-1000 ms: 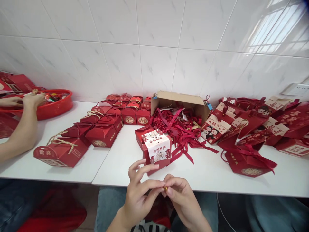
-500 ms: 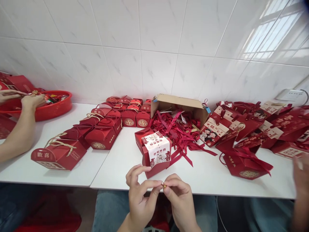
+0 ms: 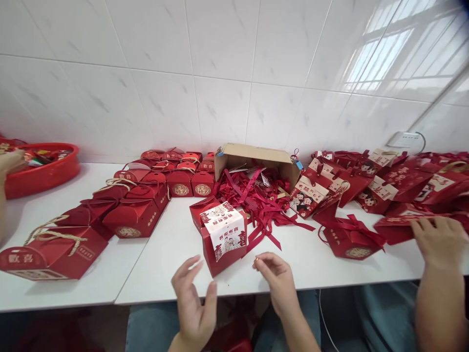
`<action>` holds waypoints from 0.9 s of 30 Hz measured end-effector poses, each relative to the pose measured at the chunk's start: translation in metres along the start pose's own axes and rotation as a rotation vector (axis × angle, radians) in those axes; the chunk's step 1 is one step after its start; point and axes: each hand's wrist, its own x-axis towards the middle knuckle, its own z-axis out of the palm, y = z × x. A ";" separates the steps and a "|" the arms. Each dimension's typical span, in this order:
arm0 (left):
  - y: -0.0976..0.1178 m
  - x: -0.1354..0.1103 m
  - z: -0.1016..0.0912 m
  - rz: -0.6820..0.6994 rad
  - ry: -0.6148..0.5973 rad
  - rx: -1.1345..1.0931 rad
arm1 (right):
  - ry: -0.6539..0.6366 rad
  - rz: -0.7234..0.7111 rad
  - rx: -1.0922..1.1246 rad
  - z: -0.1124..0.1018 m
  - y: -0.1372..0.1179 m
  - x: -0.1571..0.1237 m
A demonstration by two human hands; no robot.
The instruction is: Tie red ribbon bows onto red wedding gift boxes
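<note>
Over the table's front edge, my left hand (image 3: 195, 303) is open, its fingers spread and holding nothing. My right hand (image 3: 276, 283) pinches a tiny gold-coloured piece (image 3: 257, 260) between thumb and forefinger; it is too small to name. Just beyond both hands stands a red gift box (image 3: 224, 263) with a white printed band over its top. Neither hand touches this box. Behind it, a heap of dark red ribbons (image 3: 252, 195) spills from a tipped cardboard box (image 3: 256, 152).
Rows of red gift boxes (image 3: 134, 215) with cord handles stand on the left. A red basin (image 3: 44, 176) of wrapped pieces is at far left, beside a person's hand (image 3: 10, 161). Red gift bags (image 3: 311, 193) crowd the right, where another person's hand (image 3: 439, 237) touches a red box.
My hands have moved apart; the left has opened and the right keeps the small gold piece. The view has turned right. The person at right has reached onto a red box.
</note>
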 end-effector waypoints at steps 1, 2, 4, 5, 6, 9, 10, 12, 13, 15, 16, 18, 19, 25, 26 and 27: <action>-0.009 0.002 -0.003 -0.039 0.050 0.016 | 0.028 -0.043 -0.172 -0.014 0.005 0.011; -0.020 0.005 -0.007 -0.073 0.083 0.061 | 0.052 -0.058 -0.248 -0.028 0.009 0.023; -0.041 0.011 -0.013 -0.124 0.055 0.213 | 0.076 -0.074 -0.351 -0.055 0.015 0.047; -0.053 0.013 -0.015 -0.143 0.002 0.283 | 0.088 -0.082 -0.399 -0.066 0.017 0.059; -0.063 0.014 -0.017 -0.162 -0.067 0.330 | 0.104 -0.090 -0.447 -0.076 0.018 0.070; -0.088 0.015 -0.016 -0.233 -0.177 0.375 | 0.178 -0.112 -0.576 -0.092 0.016 0.106; -0.093 0.013 -0.015 -0.251 -0.184 0.373 | 0.197 -0.114 -0.615 -0.094 0.014 0.119; -0.099 0.011 -0.013 -0.267 -0.182 0.364 | 0.212 -0.101 -0.690 -0.096 0.009 0.146; -0.099 0.010 -0.013 -0.268 -0.182 0.360 | 0.211 -0.085 -0.727 -0.097 0.007 0.160; -0.099 0.009 -0.013 -0.264 -0.179 0.356 | 0.206 -0.033 -0.797 -0.100 0.004 0.184; -0.098 0.008 -0.013 -0.262 -0.176 0.357 | 0.202 0.004 -0.827 -0.102 0.004 0.195; -0.098 0.008 -0.015 -0.264 -0.175 0.354 | 0.188 0.090 -0.875 -0.108 0.006 0.210; -0.098 0.008 -0.015 -0.265 -0.178 0.353 | 0.175 0.138 -0.892 -0.110 0.009 0.215; -0.100 0.007 -0.015 -0.288 -0.200 0.368 | 0.096 0.348 -0.880 -0.117 0.030 0.225; -0.100 0.007 -0.015 -0.291 -0.200 0.372 | 0.097 0.368 -0.866 -0.116 0.034 0.226; -0.100 0.006 -0.014 -0.292 -0.202 0.374 | 0.101 0.382 -0.850 -0.115 0.037 0.227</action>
